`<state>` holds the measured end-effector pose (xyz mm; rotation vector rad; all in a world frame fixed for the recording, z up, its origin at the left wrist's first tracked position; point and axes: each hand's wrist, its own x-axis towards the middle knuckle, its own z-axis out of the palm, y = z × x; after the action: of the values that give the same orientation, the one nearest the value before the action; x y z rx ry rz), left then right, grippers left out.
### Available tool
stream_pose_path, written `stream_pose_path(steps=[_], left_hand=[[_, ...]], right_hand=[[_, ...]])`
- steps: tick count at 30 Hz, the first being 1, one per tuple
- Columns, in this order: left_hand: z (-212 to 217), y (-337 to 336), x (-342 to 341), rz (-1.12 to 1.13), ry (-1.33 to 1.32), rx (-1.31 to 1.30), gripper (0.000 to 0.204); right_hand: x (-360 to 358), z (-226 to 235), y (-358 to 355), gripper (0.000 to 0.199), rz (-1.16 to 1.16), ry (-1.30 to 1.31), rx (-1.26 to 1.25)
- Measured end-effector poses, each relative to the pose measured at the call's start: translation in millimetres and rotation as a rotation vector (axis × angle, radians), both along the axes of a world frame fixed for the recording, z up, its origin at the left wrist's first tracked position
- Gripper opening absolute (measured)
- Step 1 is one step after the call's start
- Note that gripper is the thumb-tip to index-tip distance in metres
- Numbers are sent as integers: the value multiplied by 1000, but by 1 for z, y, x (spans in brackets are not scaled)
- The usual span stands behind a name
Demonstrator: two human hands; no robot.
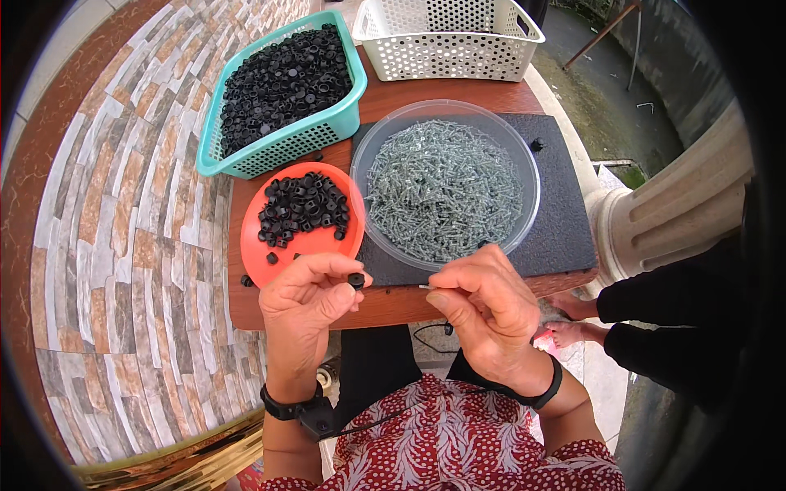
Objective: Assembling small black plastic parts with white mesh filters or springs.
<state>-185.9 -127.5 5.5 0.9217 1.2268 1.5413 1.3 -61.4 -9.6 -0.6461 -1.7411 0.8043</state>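
Right hand (489, 315) fingers pinching screw (426, 286) lying level, tip pointing left toward black cap (356, 281), cap pinched in left hand (307, 296) fingers, above worktop (385, 304) edge.

Screw (425, 286) mostly hidden inside right hand (483, 315); white basket (449, 37) top cut off.

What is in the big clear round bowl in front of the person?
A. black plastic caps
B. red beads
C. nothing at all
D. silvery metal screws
D: the clear round bowl is filled with a heap of silvery screws, while the black caps lie on the orange plate beside it and in the teal basket.
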Motion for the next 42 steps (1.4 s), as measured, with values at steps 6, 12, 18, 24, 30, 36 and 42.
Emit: stream_pose_path(steps=[6,12,18,24,30,36,42], left_hand=[[-3,6,31,-85,70,138,26],[-5,10,37,-83,403,207,22],[-1,13,43,-100,517,256,15],[-5,15,48,-81,501,213,16],[-4,17,46,-127,662,267,17],[-5,17,49,-141,559,268,12],[-19,17,48,-176,253,237,13]], right_hand=[[6,5,-1,19,28,17,-23],[14,-1,0,21,79,-5,43],[19,-1,2,23,57,-65,56],[20,2,3,18,56,-94,13],[21,2,2,15,82,-35,-164],[24,3,3,15,134,-57,-224],[25,-1,0,14,155,20,-408]])
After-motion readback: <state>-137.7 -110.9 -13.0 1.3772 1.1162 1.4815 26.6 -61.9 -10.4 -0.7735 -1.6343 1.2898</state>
